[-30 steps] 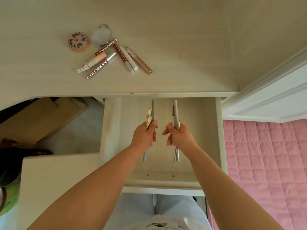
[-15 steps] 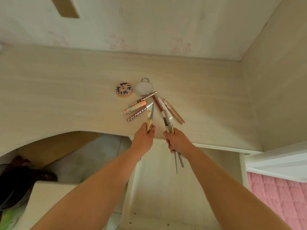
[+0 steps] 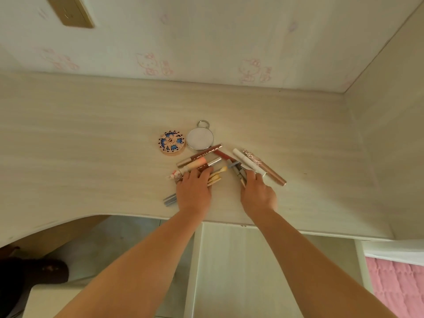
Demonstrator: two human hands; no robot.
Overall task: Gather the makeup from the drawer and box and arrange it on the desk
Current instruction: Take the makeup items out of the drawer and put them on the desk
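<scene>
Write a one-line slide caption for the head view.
Both hands, left and right, lay pencils on the desk beside two round compacts.

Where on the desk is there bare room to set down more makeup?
Bare desk stretches left of the patterned compact, and right of the rose-gold tube toward the side panel. It is crowded in the middle, where both hands rest among tubes and pencils.

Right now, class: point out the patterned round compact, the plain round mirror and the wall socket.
patterned round compact (image 3: 171, 142), head view, centre of its blue lid
plain round mirror (image 3: 199, 138), head view, middle of its face
wall socket (image 3: 70, 10), head view, middle of plate
</scene>
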